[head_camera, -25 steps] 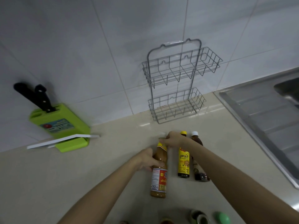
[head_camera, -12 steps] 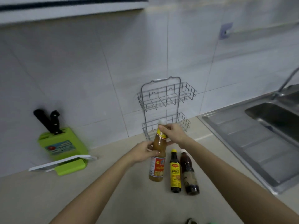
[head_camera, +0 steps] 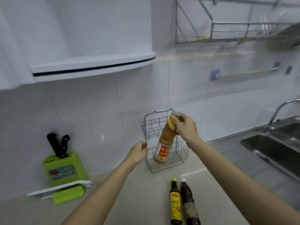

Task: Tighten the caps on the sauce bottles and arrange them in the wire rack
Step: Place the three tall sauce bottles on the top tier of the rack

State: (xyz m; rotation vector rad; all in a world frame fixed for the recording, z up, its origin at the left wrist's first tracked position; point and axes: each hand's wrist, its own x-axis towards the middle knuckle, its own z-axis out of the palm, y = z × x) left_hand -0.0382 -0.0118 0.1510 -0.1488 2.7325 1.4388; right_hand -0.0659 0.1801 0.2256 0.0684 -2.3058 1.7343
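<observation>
The right hand point(head_camera: 185, 127) has the tall orange sauce bottle point(head_camera: 164, 142) pinched by its neck, just under the white cap point(head_camera: 176, 112), and carries it in the air in front of the wire rack point(head_camera: 181, 153) that stands at the back edge of the countertop point(head_camera: 146, 192) against the tiled wall. The bottle hangs tilted, its base over the front of the rack's lower basket and its neck level with the upper one; I cannot tell whether the base touches the wire yet. The left hand point(head_camera: 138, 153) grasps nothing, its fingers loosely curled just beside the rack's left edge.

This looks like the arranging step for the first bottle, so its cap has presumably been tightened. The next move calls for straightening the bottle and lowering it into a basket so that the base clears the front rail and sits flat; the free hand is well placed to steady the rack.

Two more bottles wait upright near the front edge of the countertop, touching or nearly so: a yellow-capped bottle point(head_camera: 175, 203) and a white-capped dark bottle point(head_camera: 189, 203). Neither has reached the rack yet.
</observation>
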